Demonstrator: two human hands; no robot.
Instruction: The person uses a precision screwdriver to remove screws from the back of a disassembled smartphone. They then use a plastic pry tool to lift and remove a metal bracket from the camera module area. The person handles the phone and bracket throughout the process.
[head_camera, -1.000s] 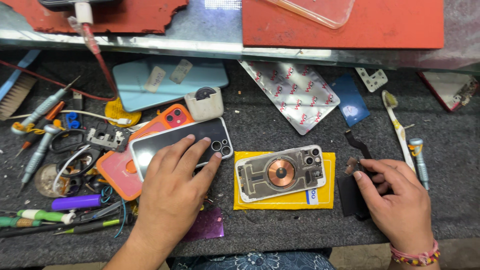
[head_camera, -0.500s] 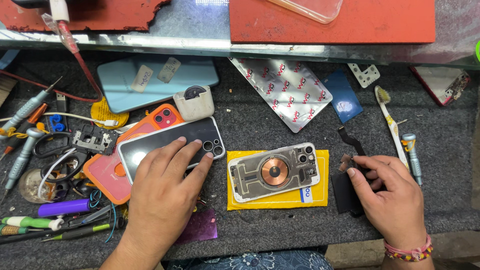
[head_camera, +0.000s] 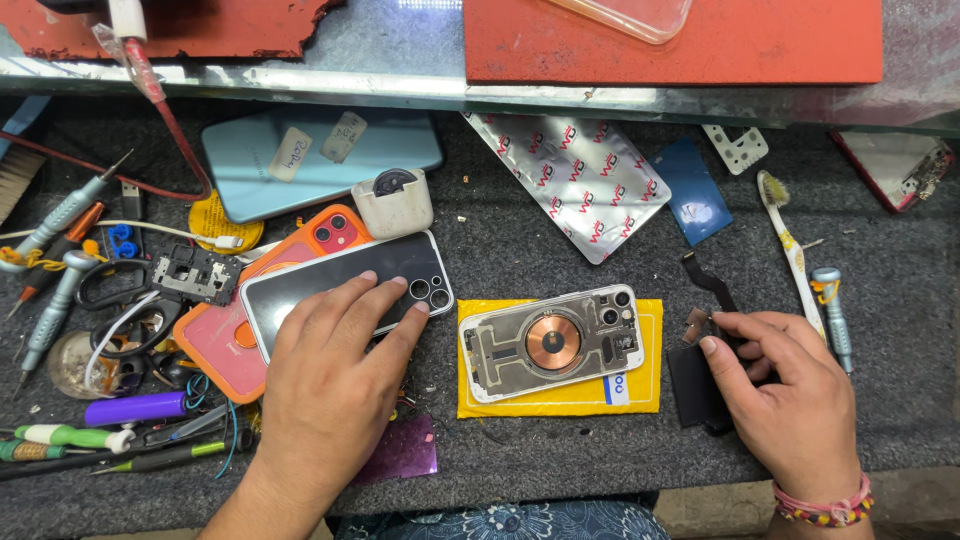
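Fingers of the left hand (head_camera: 335, 375) are spread flat on the black phone (head_camera: 345, 290), apparently pinning it to the surface (head_camera: 540, 245) atop the orange case (head_camera: 225, 340). A black part (head_camera: 697, 385) is pinched in the right hand's (head_camera: 785, 400) grip; beneath the palm its outline is hidden. Just left of that grip lies the opened phone back (head_camera: 552, 342).

Both the left hand (head_camera: 325, 385) and the right hand (head_camera: 790, 400) are bare, with no gloves, no rings and no sleeves showing along the forearms that run off the lower edge of the frame. At the lower right, the right wrist wears a stack of thin bands (head_camera: 820, 503): pink cords on top and what looks like a row of red and green beads below. Short, unpainted nails show on the fingers.
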